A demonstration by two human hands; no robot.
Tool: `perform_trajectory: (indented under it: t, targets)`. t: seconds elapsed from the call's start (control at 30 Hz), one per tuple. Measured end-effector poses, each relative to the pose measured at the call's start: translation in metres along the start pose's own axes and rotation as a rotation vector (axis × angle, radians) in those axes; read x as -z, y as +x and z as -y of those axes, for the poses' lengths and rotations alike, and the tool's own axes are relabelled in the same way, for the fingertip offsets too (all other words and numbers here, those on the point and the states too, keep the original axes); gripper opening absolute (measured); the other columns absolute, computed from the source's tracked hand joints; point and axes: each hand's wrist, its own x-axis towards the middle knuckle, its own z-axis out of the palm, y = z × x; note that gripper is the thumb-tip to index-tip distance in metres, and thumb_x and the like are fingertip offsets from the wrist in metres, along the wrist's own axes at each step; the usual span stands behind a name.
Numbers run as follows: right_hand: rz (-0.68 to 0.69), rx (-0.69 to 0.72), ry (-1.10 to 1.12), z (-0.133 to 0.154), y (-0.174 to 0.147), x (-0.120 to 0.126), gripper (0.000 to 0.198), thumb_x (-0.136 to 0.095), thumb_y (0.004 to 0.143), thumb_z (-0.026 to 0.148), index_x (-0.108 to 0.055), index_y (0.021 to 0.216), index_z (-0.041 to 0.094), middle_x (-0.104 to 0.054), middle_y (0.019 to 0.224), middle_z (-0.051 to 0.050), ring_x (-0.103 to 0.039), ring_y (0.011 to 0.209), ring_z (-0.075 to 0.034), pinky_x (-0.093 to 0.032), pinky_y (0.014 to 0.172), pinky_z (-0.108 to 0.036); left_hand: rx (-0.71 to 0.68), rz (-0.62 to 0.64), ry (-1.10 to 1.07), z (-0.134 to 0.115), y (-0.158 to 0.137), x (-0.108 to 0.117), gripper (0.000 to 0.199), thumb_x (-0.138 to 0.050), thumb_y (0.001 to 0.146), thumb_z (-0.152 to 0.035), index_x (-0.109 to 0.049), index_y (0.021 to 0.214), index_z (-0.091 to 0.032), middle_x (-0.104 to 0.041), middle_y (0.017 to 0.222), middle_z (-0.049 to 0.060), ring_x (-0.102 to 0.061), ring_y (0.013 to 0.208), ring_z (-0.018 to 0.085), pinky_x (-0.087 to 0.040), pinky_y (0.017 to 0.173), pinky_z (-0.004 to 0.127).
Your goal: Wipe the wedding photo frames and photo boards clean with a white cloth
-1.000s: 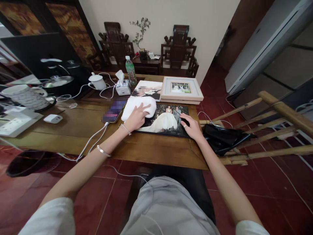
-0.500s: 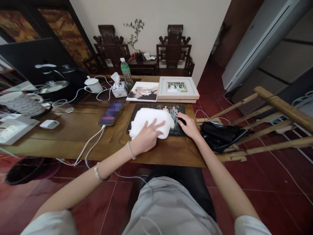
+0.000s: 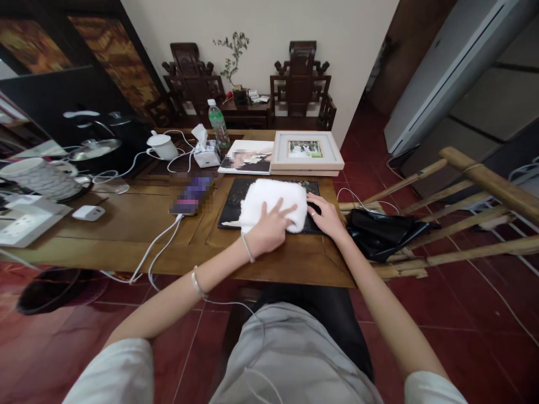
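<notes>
My left hand (image 3: 269, 227) lies with its fingers spread on top of a folded white cloth (image 3: 263, 193), pressing it down. Beneath the cloth is a dark photo panel (image 3: 233, 203) flat on the wooden table (image 3: 197, 255). Most of the panel's picture is hidden by the cloth; its left side and top edge show. At the panel's right side rests my right hand (image 3: 326, 219), fingers stretched out, the tips touching the panel near the cloth's edge.
Behind the panel lie a pale framed photo (image 3: 332, 151) and a white-bordered print (image 3: 228, 160). A phone (image 3: 191, 193) on a white cable lies to the left, near a tissue box (image 3: 207, 154), a bottle (image 3: 217, 120) and a lidded cup (image 3: 163, 147). A bamboo rack (image 3: 463, 168) stands right.
My left hand and the cloth have slid to the right across the panel, uncovering its left side and covering the pictured figures. My right hand stays nearly in place.
</notes>
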Motion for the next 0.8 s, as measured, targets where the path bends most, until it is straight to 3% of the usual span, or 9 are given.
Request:
perform_trajectory:
  t: [0.13,0.23,0.4,0.5,0.6,0.67,0.73,0.8]
  targets:
    - [0.009,0.01,0.031,0.0,0.0,0.002,0.04,-0.048,0.079,0.014,-0.069,0.112,0.019,-0.065,0.127,-0.01,-0.055,0.126,-0.023,-0.039,0.109,-0.045,-0.106,-0.011,0.01,-0.033,-0.033,-0.002,0.047,-0.042,0.075,-0.001,-0.07,0.107,-0.02,-0.033,0.155,0.001,-0.02,0.144,0.039,-0.028,0.106,0.07]
    - [-0.049,-0.066,0.046,0.002,0.0,0.003,0.039,-0.04,0.088,0.024,-0.067,0.115,0.018,-0.066,0.125,-0.011,-0.059,0.121,-0.024,-0.043,0.105,-0.045,-0.089,-0.01,-0.004,-0.032,-0.025,-0.001,0.049,-0.04,0.076,0.0,-0.069,0.11,-0.021,-0.033,0.155,0.001,-0.021,0.144,0.038,-0.029,0.106,0.07]
    - [-0.065,-0.109,0.026,0.009,-0.001,0.005,0.041,-0.038,0.093,0.036,-0.064,0.12,0.019,-0.067,0.124,-0.01,-0.061,0.117,-0.025,-0.044,0.102,-0.045,0.048,-0.017,-0.069,0.005,0.019,0.003,0.051,-0.039,0.078,-0.002,-0.064,0.119,-0.021,-0.032,0.155,0.003,-0.02,0.143,0.039,-0.027,0.104,0.074]
    - [-0.057,-0.103,0.027,0.009,-0.001,0.005,0.04,-0.039,0.093,0.036,-0.064,0.12,0.02,-0.065,0.127,-0.01,-0.058,0.122,-0.024,-0.042,0.105,-0.045,0.192,-0.077,-0.119,0.036,0.028,-0.001,0.05,-0.038,0.078,-0.002,-0.062,0.118,-0.019,-0.032,0.155,0.004,-0.018,0.144,0.039,-0.024,0.104,0.075]
    - [-0.033,-0.088,0.012,0.008,-0.002,0.004,0.039,-0.043,0.092,0.034,-0.062,0.123,0.019,-0.062,0.131,-0.012,-0.055,0.125,-0.025,-0.039,0.107,-0.046,0.27,-0.158,-0.175,0.063,0.011,-0.009,0.048,-0.036,0.078,-0.003,-0.062,0.116,-0.017,-0.036,0.153,0.009,-0.019,0.144,0.038,-0.024,0.105,0.073]
    - [-0.015,-0.058,-0.024,0.009,-0.003,0.006,0.04,-0.048,0.09,0.033,-0.06,0.125,0.018,-0.059,0.134,-0.014,-0.053,0.127,-0.026,-0.035,0.11,-0.052,0.278,-0.238,-0.196,0.074,-0.011,-0.015,0.043,-0.034,0.079,-0.005,-0.062,0.111,-0.015,-0.048,0.143,0.013,-0.024,0.143,0.035,-0.025,0.106,0.07]
    - [0.009,-0.003,-0.099,0.017,-0.003,0.008,0.039,-0.049,0.091,0.034,-0.058,0.127,0.021,-0.057,0.137,-0.013,-0.05,0.13,-0.028,-0.023,0.113,-0.062,0.284,-0.336,-0.208,0.078,-0.035,-0.022,0.036,-0.034,0.081,-0.007,-0.064,0.1,-0.015,-0.062,0.123,0.015,-0.038,0.137,0.033,-0.03,0.107,0.063]
    - [0.084,0.111,-0.231,0.031,-0.001,0.007,0.041,-0.051,0.091,0.039,-0.056,0.129,0.023,-0.054,0.14,-0.011,-0.041,0.137,-0.031,-0.006,0.112,-0.07,0.324,-0.472,-0.223,0.079,-0.057,-0.029,0.027,-0.035,0.083,-0.012,-0.061,0.083,-0.016,-0.068,0.1,0.014,-0.056,0.116,0.03,-0.042,0.1,0.052]
